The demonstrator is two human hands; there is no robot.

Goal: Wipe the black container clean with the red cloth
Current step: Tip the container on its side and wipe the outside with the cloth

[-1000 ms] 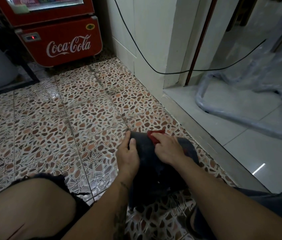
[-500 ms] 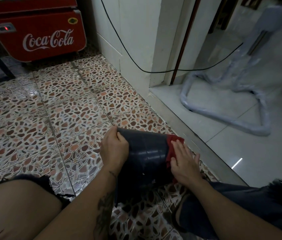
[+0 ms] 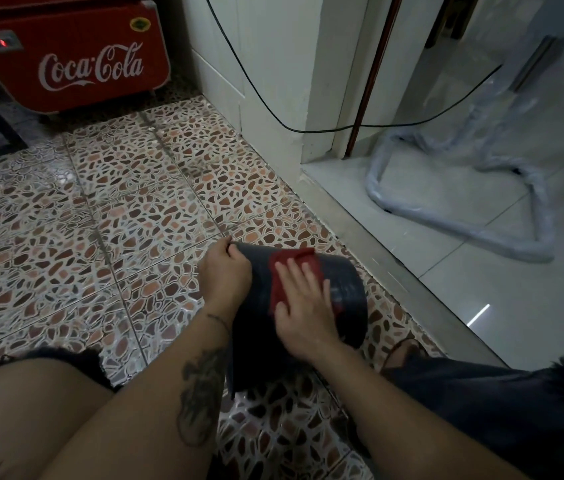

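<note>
Pebble-patterned floor tiles (image 3: pixel 107 216) run up to a red Coca-Cola cooler (image 3: pixel 76 60) at the back. Between the person's knees, the black container (image 3: pixel 349 292) lies on its side (open end hidden). Left hand (image 3: pixel 225 278) grips its far edge; right hand (image 3: pixel 303 306) presses the red cloth (image 3: pixel 280 271) flat, fingers spread

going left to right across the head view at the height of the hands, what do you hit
Pebble-patterned brown floor tiles → left hand gripping the container's edge → red cloth under the flat right hand → bare side of the black cylindrical container → grey metal threshold strip → white glossy floor tiles
</note>
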